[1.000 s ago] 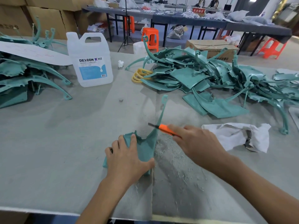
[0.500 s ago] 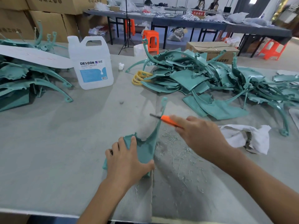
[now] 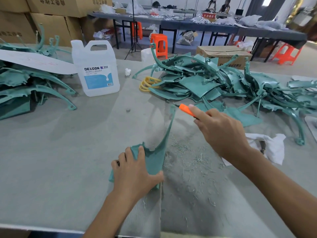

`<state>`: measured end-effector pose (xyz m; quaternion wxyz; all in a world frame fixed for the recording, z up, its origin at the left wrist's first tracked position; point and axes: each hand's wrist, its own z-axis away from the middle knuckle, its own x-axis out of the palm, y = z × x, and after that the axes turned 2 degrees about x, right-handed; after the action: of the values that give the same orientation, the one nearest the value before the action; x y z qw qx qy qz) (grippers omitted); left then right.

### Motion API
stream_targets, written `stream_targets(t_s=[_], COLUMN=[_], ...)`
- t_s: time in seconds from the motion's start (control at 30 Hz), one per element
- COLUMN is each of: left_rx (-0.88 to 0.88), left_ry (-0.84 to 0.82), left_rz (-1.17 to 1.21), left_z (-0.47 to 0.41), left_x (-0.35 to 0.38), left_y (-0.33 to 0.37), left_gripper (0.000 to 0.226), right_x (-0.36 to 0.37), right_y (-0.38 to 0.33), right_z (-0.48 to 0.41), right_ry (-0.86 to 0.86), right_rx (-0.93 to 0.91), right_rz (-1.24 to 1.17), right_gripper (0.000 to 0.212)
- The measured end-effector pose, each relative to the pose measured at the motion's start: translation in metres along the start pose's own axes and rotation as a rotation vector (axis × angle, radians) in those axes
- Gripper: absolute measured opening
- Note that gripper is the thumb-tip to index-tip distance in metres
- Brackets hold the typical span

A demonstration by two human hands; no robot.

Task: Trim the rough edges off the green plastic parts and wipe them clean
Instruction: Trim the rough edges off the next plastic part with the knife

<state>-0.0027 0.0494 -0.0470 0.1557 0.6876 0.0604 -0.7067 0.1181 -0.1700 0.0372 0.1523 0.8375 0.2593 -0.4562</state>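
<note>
Head view: in the lower middle of the frame the left hand [image 3: 135, 174] lies spread flat on the wide end of a green part [image 3: 154, 158], pressing it onto the grey surface [image 3: 68, 160]. The part's thin arm runs up toward centre. There the right hand [image 3: 221, 133] grips an orange knife [image 3: 187, 109], blade tip just beside the arm's top end. Shavings [image 3: 188, 162] litter the middle, and there's a pile of green parts [image 3: 214, 83] at upper right.

We are pressing our left hand [image 3: 135, 170] flat, fingers spread, on the green part [image 3: 155, 160] near the front edge of the table [image 3: 68, 160]. Our right hand [image 3: 221, 133] is gripping the orange knife [image 3: 187, 109], forefinger lying along its handle, forearm reaching in from the front right corner.
</note>
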Motion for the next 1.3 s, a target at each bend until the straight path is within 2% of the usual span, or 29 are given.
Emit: stream_targets(t_s=[0.1, 0.17, 0.2, 0.27, 0.33, 0.5, 0.57, 0.67, 0.73, 0.8, 0.9, 1.07, 1.13, 1.3], left_rx=[-0.001, 0.01, 0.032, 0.123, 0.215, 0.246, 0.261, 0.398, 0.463, 0.4, 0.383, 0.393, 0.388, 0.369], left_ry=[-0.036, -0.005, 0.018, 0.032, -0.006, -0.118, 0.017, 0.39, 0.307, 0.161, 0.123, 0.114, 0.115, 0.147], left_rz=[0.024, 0.053, 0.057, 0.041, 0.022, -0.034, -0.085, -0.037, 0.05, 0.011, -0.118, -0.016, -0.008, -0.055], left_z=[0.002, 0.005, 0.006, 0.009, 0.013, 0.018, 0.018, 0.006, -0.008, -0.022, -0.035, -0.046, -0.046, -0.041], left_x=[-0.002, -0.005, -0.007, -0.01, -0.013, -0.026, -0.032, -0.021, -0.014, -0.005, 0.007, 0.012, 0.013, 0.014], left_y=[-0.002, -0.007, -0.01, -0.018, -0.023, -0.033, -0.03, -0.008, 0.015, 0.03, 0.032, 0.027, 0.027, 0.031], left_gripper=[0.109, 0.107, 0.105, 0.104, 0.107, 0.11, 0.107, 0.072, 0.05, 0.031, 0.018, 0.016, 0.016, 0.02], right_x=[0.002, 0.007, 0.011, 0.019, 0.026, 0.048, 0.056, 0.071, 0.079, 0.083, 0.075, 0.041, 0.03, 0.019], right_y=[0.002, 0.001, 0.001, 0.001, -0.002, -0.001, -0.004, -0.021, -0.036, -0.046, -0.043, -0.023, -0.026, -0.037], right_z=[-0.002, 0.002, 0.004, 0.004, 0.002, 0.007, 0.012, 0.024, 0.033, 0.04, 0.048, 0.082, 0.096, 0.108], right_ry=[-0.058, -0.079, -0.084, -0.115, -0.166, -0.28, -0.292, -0.308, -0.339, -0.358, -0.327, -0.295, -0.301, -0.265], right_rx=[0.174, 0.324, 0.41, 0.562, 0.645, 0.778, 0.842, 0.921, 0.961, 0.983, 0.915, 0.686, 0.606, 0.487], right_rz=[-0.176, -0.34, -0.431, -0.685, -0.966, -1.191, -1.251, -1.339, -1.371, -1.383, -1.262, -0.674, -0.587, -0.449], right_gripper=[0.044, 0.028, 0.029, 0.051, 0.057, 0.03, 0.021, 0.015, 0.014, 0.013, 0.017, 0.022, 0.024, 0.045])
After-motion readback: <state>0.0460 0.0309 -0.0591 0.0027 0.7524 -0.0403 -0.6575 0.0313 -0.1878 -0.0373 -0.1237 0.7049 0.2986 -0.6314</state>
